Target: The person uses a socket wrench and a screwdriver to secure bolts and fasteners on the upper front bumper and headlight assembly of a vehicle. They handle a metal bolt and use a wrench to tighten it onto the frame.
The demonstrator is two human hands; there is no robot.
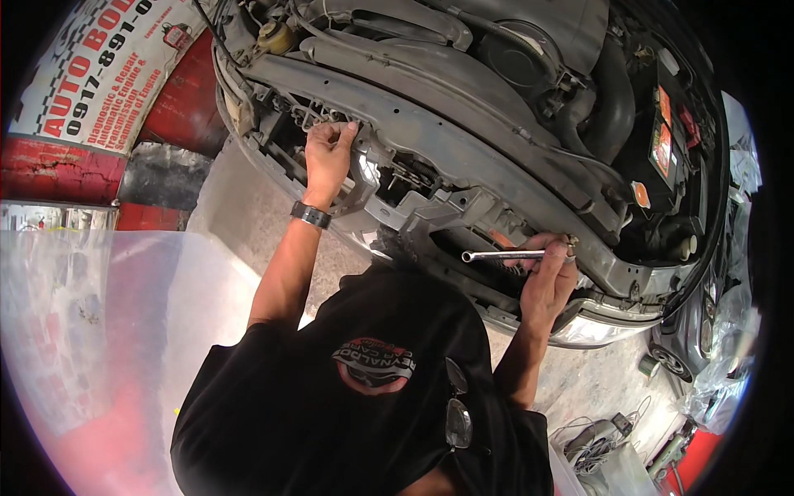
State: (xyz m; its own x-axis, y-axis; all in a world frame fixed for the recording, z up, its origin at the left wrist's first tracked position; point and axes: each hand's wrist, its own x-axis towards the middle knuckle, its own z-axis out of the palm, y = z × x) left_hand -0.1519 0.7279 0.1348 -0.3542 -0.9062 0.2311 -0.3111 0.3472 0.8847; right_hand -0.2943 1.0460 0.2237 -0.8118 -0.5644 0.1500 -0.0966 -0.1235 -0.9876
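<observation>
At the front of a car with its engine bay uncovered, my left hand (329, 161) is closed, its fingertips pressed at the edge of the grey front crossmember (397, 110). What those fingers hold, if anything, is hidden. Farther right, my right hand (550, 281) grips a shiny metal wrench (504, 255). The ring end of the wrench points left, above the opening behind the bumper. A small brass-coloured piece (572, 240) shows at my right fingertips; I cannot tell whether it is loose or fixed.
The engine's black cover and hoses lie beyond the crossmember, with a black battery (662, 140) at the right. A banner (91, 66) and a red-and-black wall stand at the left. A clear bin (608, 463) with cables sits at the lower right, near another car (691, 331).
</observation>
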